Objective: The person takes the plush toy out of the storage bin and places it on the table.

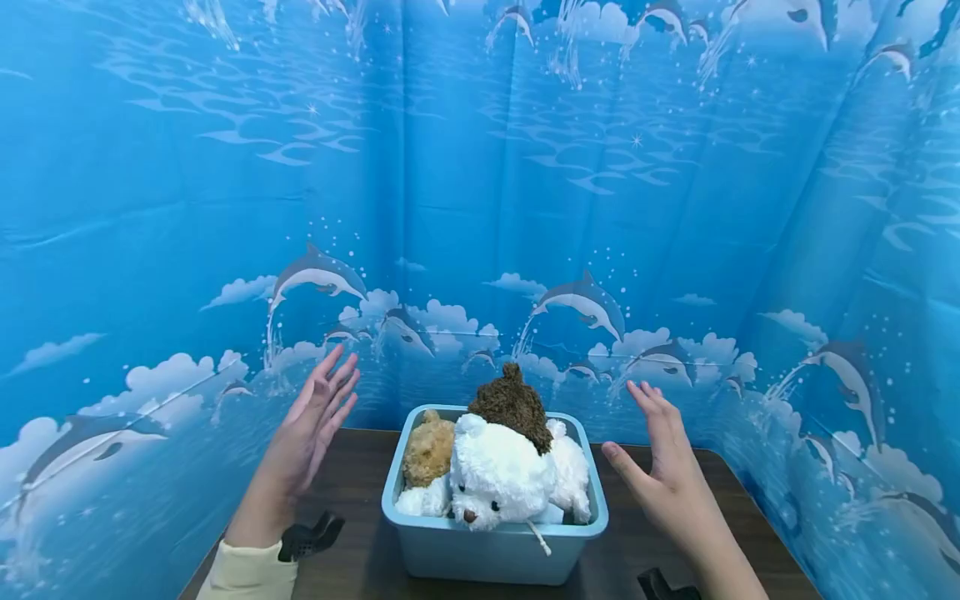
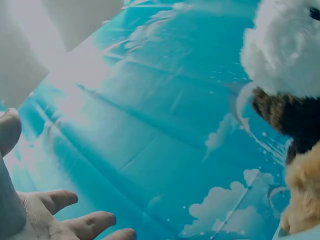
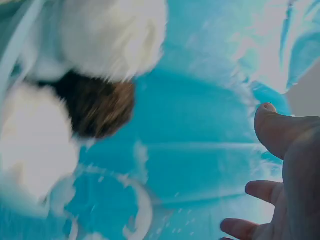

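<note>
On the worktop (image 1: 345,492), between the left grip (image 1: 303,437) and right grip (image 1: 675,467), both wide and empty, stands a pale-blue bin (image 1: 491,554) heaped with plush toys (image 1: 570,479). It should prove light, stiff-walled, soft-topped; best held beneath both side rims (image 1: 596,482). The white bear (image 1: 501,467) masks whatever lies below; the brown toy's (image 1: 512,402) face doesn't show.

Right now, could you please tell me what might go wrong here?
The fluffy white plush bear at the front rim of the light-blue plastic bin could tumble out. The curly brown plush toy rising behind it might topple. With the left hand and right hand off the bin, a fall might go uncaught.
</note>
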`<state>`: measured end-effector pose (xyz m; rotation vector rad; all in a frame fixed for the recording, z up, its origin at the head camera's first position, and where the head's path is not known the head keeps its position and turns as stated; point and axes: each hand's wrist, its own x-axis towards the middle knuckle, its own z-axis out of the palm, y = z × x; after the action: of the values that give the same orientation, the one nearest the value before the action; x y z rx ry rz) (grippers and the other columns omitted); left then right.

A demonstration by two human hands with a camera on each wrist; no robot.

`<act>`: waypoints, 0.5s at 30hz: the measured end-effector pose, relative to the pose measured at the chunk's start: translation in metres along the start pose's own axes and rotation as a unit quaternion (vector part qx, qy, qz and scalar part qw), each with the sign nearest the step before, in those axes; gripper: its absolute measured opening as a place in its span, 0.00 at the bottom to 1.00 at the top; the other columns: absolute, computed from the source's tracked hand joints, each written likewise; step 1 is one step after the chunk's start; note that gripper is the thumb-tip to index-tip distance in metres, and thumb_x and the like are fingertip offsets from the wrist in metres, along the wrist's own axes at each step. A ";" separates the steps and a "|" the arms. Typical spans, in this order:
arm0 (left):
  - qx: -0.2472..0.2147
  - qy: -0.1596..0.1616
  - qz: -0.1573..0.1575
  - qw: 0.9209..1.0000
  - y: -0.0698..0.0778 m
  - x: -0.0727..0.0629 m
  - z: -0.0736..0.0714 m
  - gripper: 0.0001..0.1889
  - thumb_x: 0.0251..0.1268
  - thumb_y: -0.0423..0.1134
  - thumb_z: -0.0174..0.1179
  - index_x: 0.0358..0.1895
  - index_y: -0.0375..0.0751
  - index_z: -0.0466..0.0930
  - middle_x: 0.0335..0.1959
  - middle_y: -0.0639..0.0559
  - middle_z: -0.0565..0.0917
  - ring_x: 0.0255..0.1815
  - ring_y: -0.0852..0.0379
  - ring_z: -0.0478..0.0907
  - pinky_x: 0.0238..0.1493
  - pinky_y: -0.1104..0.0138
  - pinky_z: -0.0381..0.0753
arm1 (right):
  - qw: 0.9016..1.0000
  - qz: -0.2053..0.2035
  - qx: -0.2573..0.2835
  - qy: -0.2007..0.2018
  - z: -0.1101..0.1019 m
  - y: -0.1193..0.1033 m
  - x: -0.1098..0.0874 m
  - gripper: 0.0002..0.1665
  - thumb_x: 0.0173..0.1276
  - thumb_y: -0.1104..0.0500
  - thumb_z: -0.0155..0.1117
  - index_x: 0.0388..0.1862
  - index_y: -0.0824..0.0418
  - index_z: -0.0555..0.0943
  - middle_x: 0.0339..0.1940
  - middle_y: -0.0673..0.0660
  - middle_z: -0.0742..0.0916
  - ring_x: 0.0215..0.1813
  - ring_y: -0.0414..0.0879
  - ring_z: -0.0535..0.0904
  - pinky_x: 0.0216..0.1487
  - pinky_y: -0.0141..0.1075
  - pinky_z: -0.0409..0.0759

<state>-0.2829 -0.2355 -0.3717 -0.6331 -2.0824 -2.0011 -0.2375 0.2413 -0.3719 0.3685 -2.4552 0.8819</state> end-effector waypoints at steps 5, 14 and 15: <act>-0.017 0.059 0.004 0.998 -0.012 -0.004 0.006 0.31 0.93 0.48 0.41 0.90 0.55 0.44 0.92 0.47 0.51 0.93 0.40 0.45 0.78 0.77 0.65 | 0.998 -0.010 0.063 -0.005 0.010 -0.026 -0.003 0.52 0.80 0.45 0.69 0.91 0.30 0.48 0.91 0.58 0.59 0.90 0.67 0.52 0.70 0.85 0.59; 0.085 0.073 -0.023 0.993 -0.063 0.010 0.022 0.34 0.91 0.49 0.48 0.89 0.47 0.47 0.90 0.45 0.57 0.91 0.41 0.53 0.87 0.44 0.56 | 0.983 -0.045 0.173 -0.051 0.030 -0.039 -0.004 0.49 0.82 0.53 0.68 0.90 0.32 0.52 0.90 0.50 0.62 0.89 0.59 0.58 0.80 0.69 0.65; 0.091 0.067 -0.024 0.993 -0.072 0.013 0.023 0.34 0.91 0.49 0.48 0.89 0.45 0.48 0.90 0.45 0.57 0.91 0.40 0.53 0.86 0.39 0.55 | 0.982 -0.052 0.175 -0.056 0.034 -0.038 -0.004 0.50 0.81 0.53 0.69 0.90 0.33 0.52 0.89 0.50 0.62 0.89 0.58 0.59 0.79 0.68 0.67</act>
<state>-0.3209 -0.2104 -0.4329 -0.4082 -2.1843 -1.7945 -0.2315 0.1908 -0.3774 0.6798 -2.3512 1.2795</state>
